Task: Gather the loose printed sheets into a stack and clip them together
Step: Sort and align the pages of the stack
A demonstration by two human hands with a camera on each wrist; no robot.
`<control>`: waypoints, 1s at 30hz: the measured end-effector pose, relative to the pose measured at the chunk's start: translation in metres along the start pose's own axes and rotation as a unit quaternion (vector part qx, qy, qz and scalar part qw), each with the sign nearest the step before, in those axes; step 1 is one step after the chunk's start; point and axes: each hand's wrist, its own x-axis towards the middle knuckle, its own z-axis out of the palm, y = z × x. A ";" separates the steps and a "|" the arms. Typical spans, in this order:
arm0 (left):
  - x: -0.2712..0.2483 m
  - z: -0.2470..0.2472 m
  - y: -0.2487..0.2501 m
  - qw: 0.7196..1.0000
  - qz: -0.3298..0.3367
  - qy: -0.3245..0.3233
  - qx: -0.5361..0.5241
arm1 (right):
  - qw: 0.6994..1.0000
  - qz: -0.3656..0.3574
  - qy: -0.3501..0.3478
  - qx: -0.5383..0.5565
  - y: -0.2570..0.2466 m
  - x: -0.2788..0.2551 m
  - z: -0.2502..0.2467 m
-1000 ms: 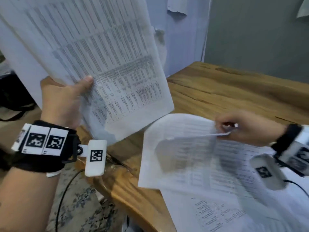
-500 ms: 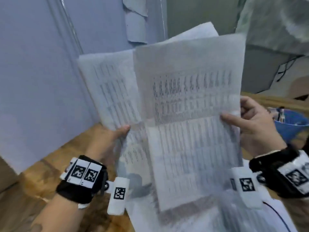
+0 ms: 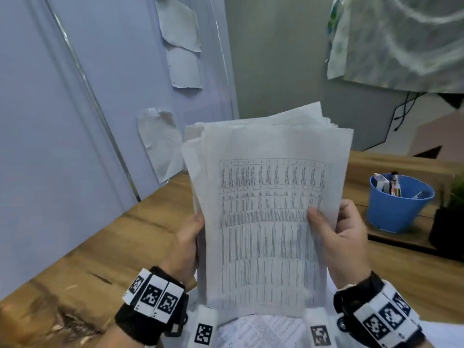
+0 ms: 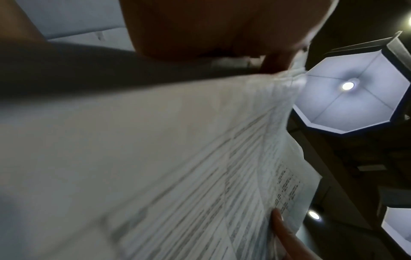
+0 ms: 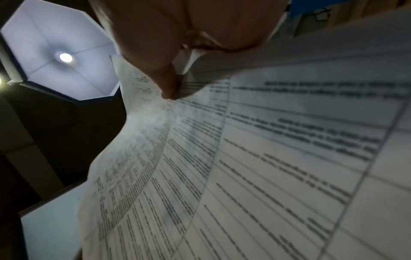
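I hold a stack of printed sheets (image 3: pixel 266 209) upright above the wooden table (image 3: pixel 105 252), tables of small print facing me. My left hand (image 3: pixel 185 244) grips the stack's left edge and my right hand (image 3: pixel 336 237) grips its right edge, thumb on the front page. The top edges are uneven, with several sheets fanned out. Both wrist views show the same sheets (image 4: pixel 177 167) (image 5: pixel 244 167) close up, with the right thumb (image 5: pixel 164 77) pressed on the print. More printed sheets (image 3: pixel 261 330) lie on the table below the stack. No clip is in view.
A blue bucket (image 3: pixel 396 204) holding pens and small items stands on the table at the right, next to a dark potted plant (image 3: pixel 449 222). A pale wall with taped papers (image 3: pixel 180 43) runs along the left. Ceiling lamps show in the wrist views.
My right hand lifted a sheet off the table and brought it onto the sheets in my left hand. Both hands now hold one stack upright in front of me.
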 end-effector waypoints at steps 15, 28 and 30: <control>0.005 0.014 0.008 0.977 0.196 0.087 0.014 | 0.996 -0.035 -0.085 -0.017 -0.024 0.001 -0.014; 0.011 0.006 0.016 0.983 0.180 0.034 0.002 | 0.990 -0.109 -0.091 -0.002 -0.027 0.001 -0.022; 0.010 0.004 0.018 0.984 0.176 0.024 -0.007 | 0.990 -0.114 -0.079 0.025 -0.027 0.004 -0.025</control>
